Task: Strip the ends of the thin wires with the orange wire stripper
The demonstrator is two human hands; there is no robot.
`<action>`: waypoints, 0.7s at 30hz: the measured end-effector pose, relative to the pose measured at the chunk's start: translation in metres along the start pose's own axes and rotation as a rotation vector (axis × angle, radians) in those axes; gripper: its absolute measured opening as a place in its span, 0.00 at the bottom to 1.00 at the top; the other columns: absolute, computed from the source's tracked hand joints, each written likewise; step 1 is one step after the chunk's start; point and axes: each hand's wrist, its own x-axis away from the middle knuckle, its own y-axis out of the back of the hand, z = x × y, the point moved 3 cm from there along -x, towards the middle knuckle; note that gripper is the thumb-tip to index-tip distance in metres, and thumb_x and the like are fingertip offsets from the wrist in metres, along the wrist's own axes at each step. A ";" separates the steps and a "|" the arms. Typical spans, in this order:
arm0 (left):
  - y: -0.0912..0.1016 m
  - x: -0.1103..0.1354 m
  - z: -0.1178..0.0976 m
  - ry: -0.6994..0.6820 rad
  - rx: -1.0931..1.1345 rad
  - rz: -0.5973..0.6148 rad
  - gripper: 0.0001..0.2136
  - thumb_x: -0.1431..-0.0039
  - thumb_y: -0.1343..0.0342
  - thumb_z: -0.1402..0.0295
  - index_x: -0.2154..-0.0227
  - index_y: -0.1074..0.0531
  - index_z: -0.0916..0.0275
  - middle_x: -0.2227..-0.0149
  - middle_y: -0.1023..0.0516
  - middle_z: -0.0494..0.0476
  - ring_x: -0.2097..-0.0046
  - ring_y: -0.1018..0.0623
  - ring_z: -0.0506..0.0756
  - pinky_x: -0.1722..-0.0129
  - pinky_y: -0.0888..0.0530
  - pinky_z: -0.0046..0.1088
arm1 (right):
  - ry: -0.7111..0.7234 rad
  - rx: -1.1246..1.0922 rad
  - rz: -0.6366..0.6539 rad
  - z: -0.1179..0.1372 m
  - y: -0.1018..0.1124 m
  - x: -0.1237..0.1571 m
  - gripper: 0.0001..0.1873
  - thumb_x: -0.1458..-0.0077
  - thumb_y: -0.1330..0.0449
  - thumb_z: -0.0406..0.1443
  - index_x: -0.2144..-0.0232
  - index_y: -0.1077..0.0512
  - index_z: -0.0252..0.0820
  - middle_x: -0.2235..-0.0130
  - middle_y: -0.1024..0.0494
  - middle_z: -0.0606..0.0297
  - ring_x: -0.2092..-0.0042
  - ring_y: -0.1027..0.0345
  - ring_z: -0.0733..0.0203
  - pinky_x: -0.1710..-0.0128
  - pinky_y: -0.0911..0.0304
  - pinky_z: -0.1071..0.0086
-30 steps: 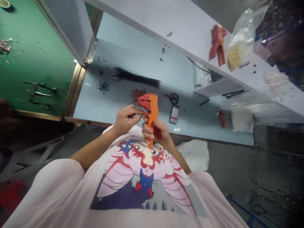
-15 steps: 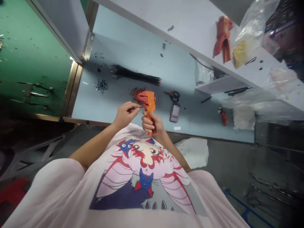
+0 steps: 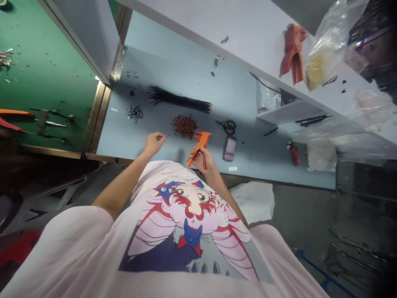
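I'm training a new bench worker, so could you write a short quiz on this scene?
1. True or false: the right hand holds an orange wire stripper.
2. Multiple choice: what lies between the orange wire stripper and the black wire bundle?
A) the scissors
B) a reddish-brown heap of small pieces
C) a small blue bundle
3. Short answer: what is the left hand pinching?

Key: 1 true; 2 B; 3 a thin wire.
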 end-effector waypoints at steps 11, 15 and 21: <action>0.066 0.087 -0.120 -0.557 0.233 -0.246 0.04 0.48 0.45 0.71 0.72 0.26 0.63 0.75 0.29 0.50 0.75 0.35 0.45 0.75 0.36 0.21 | 0.569 0.695 0.215 0.033 -0.052 0.072 0.20 0.47 0.39 0.45 0.56 0.34 0.42 0.59 0.27 0.59 0.59 0.31 0.59 0.62 0.35 0.65; 0.078 0.109 -0.134 -0.814 0.142 -0.356 0.04 0.47 0.43 0.73 0.68 0.24 0.61 0.75 0.29 0.50 0.73 0.34 0.46 0.74 0.35 0.22 | 0.463 0.743 0.392 0.037 -0.070 0.096 0.18 0.44 0.43 0.44 0.54 0.35 0.42 0.57 0.28 0.59 0.56 0.32 0.58 0.55 0.36 0.61; 0.081 0.123 -0.134 -0.922 0.066 -0.484 0.05 0.47 0.42 0.72 0.67 0.23 0.60 0.73 0.28 0.52 0.71 0.30 0.47 0.72 0.32 0.22 | 0.350 0.685 0.459 0.033 -0.075 0.110 0.22 0.44 0.44 0.47 0.52 0.36 0.40 0.58 0.28 0.56 0.58 0.32 0.56 0.58 0.35 0.59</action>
